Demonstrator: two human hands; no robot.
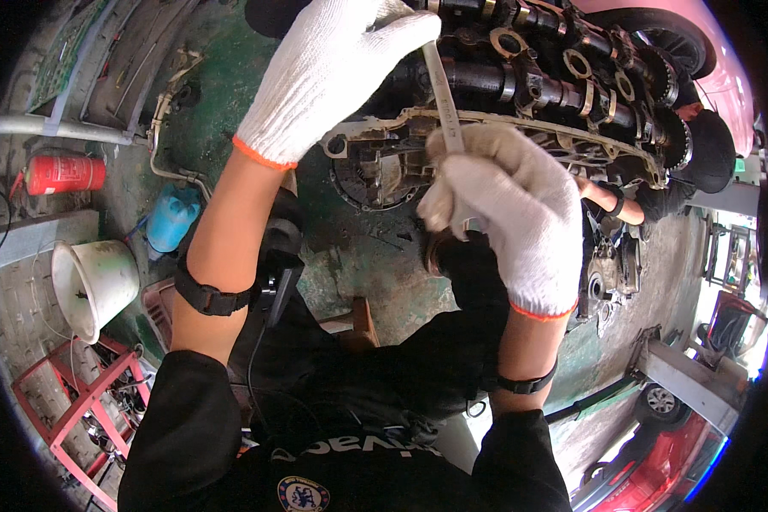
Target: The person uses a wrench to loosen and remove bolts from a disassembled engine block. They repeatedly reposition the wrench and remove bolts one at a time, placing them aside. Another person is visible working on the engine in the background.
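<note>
A flat silver wrench (443,96) slants between my two hands, in front of an open engine (486,81) with its camshafts showing. My left hand (333,68), in a white knit glove, is at the wrench's upper end, its thumb pressed over the metal; most of its fingers are hidden behind the glove or cut off by the upper edge. My right hand (512,205), gloved too, is closed round the lower part of the wrench below the engine's near edge. Dark oily metal and a pale gasket edge (563,141) lie just beyond that hand.
At the right, another person's arm (627,209) reaches to the engine's end. Metal engine parts (610,269) lie on the floor nearby. At the left are a red fire extinguisher (66,174), a blue jug (173,218), a white bucket (102,286) and a red metal frame (85,392).
</note>
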